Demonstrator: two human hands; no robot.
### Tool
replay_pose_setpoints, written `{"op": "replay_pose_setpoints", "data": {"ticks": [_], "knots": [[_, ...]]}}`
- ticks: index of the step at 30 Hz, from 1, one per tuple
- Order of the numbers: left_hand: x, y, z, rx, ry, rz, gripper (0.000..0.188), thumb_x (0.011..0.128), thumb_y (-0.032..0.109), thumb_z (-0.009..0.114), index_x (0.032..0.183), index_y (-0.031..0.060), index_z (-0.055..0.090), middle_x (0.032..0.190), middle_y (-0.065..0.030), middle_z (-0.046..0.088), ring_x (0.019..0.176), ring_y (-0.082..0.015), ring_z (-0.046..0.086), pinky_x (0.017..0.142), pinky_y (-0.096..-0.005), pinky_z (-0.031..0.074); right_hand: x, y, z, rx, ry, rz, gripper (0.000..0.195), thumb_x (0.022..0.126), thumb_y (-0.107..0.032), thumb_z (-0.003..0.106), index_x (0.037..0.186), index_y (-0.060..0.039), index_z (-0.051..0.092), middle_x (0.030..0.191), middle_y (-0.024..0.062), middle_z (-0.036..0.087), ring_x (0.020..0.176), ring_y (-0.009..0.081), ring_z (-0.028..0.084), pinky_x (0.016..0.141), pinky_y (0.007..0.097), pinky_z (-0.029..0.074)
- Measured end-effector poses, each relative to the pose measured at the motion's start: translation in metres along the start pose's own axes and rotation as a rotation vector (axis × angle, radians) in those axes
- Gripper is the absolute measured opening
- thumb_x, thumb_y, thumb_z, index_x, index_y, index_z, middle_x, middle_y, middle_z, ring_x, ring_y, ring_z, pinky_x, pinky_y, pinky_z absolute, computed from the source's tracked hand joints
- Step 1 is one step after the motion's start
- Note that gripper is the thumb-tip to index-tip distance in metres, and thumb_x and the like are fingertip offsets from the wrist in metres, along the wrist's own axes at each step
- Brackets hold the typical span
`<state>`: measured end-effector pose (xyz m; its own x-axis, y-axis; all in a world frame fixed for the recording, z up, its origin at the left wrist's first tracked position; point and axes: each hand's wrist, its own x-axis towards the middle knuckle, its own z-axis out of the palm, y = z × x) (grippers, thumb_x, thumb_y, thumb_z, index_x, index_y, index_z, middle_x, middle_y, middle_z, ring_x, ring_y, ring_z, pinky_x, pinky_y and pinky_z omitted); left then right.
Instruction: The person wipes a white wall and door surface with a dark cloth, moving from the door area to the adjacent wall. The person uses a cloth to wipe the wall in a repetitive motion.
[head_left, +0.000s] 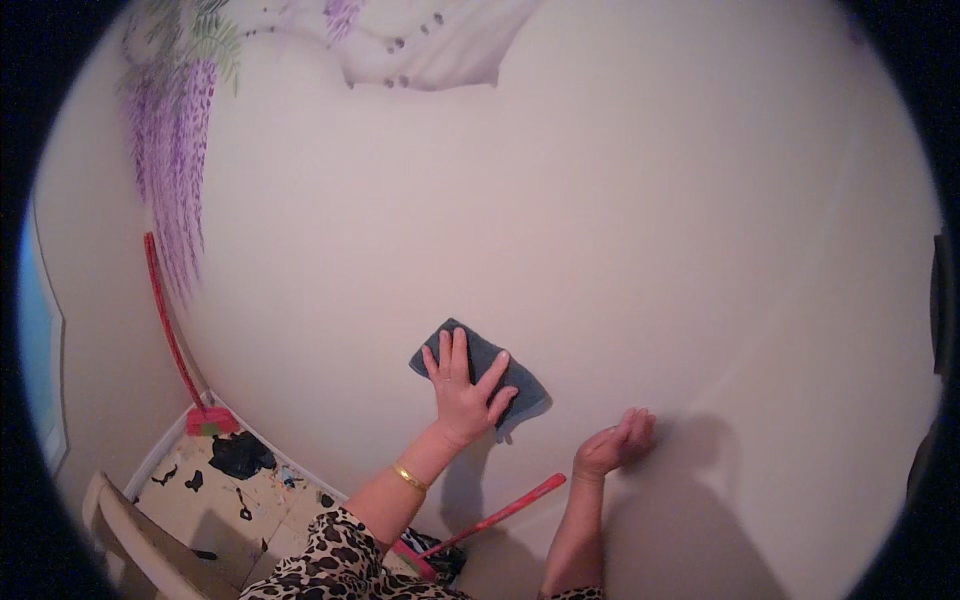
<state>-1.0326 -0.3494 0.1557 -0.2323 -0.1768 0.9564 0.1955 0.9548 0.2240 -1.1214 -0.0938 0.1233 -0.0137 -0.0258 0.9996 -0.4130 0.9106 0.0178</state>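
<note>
My left hand (466, 390) presses a dark blue-grey cloth (529, 390) flat against the pale wall (600, 225). Its fingers are spread over the cloth, and one cloth corner hangs loose below the thumb. A gold bangle (409, 477) circles the left wrist. To the right, my right hand (616, 442) is raised close to the wall, with fingers together and curled. Nothing shows in it, though part of the palm is hidden.
A red-handled broom (212, 420) leans in the corner. Black plastic scraps (241, 454) and litter lie on the tiled floor (277, 517). Another red handle (495, 516) rises beside a black bag (450, 561) below my arms. A chair back (142, 536) stands at lower left. Painted purple flowers (171, 150) decorate the wall.
</note>
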Motion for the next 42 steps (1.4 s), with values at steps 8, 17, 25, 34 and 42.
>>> {"op": "replay_pose_setpoints", "data": {"ticks": [8,17,25,34,42], "knots": [[0.029,0.046,0.0,-0.004,-0.009,-0.026,0.077,0.08,0.063,0.075,0.135,0.0125,0.058,0.161,-0.0399,0.012,0.148,-0.063,0.011,0.108,-0.0827,0.005,0.034,-0.019,-0.017,0.059,0.01,-0.012,0.04,0.105,-0.019,0.039,0.137,0.0011,0.053,0.141,0.024,0.053,0.133,0.0459,0.048,0.111,0.0593,0.035],[0.021,0.003,-0.001,0.102,0.048,0.056,0.078,0.078,0.064,0.075,0.137,0.0169,0.055,0.164,-0.0349,0.013,0.15,-0.0573,0.014,0.113,-0.0773,0.005,-0.006,0.008,-0.023,0.02,-0.009,0.0,0.041,0.105,-0.019,0.039,0.138,0.0014,0.052,0.143,0.0231,0.053,0.133,0.0464,0.048,0.11,0.0595,0.035],[0.032,0.031,0.004,0.059,0.061,-0.015,0.072,0.082,0.058,0.074,0.136,0.0148,0.058,0.163,-0.0357,0.015,0.15,-0.0583,0.012,0.111,-0.0786,0.007,0.009,0.0,-0.011,0.069,0.031,-0.005,0.041,0.106,-0.022,0.038,0.137,0.0009,0.051,0.14,0.0252,0.053,0.131,0.0472,0.049,0.11,0.0604,0.035],[0.057,0.011,-0.006,0.144,0.067,0.122,0.083,0.082,0.069,0.068,0.14,0.0112,0.055,0.163,-0.0333,0.02,0.151,-0.0549,0.017,0.114,-0.0765,0.006,-0.014,0.022,-0.018,0.017,0.019,-0.015,0.042,0.106,-0.017,0.036,0.142,-0.0005,0.051,0.146,0.0226,0.051,0.137,0.0446,0.046,0.113,0.0592,0.032],[-0.02,-0.094,0.001,0.25,0.121,-0.044,0.093,0.088,0.062,0.062,0.154,0.0033,0.035,0.166,-0.0305,0.015,0.152,-0.053,0.013,0.116,-0.0741,0.007,-0.012,-0.011,0.005,0.199,0.092,0.104,0.044,0.104,-0.017,0.046,0.144,-0.0026,0.051,0.152,0.0217,0.047,0.146,0.0424,0.039,0.119,0.0592,0.024]]}}
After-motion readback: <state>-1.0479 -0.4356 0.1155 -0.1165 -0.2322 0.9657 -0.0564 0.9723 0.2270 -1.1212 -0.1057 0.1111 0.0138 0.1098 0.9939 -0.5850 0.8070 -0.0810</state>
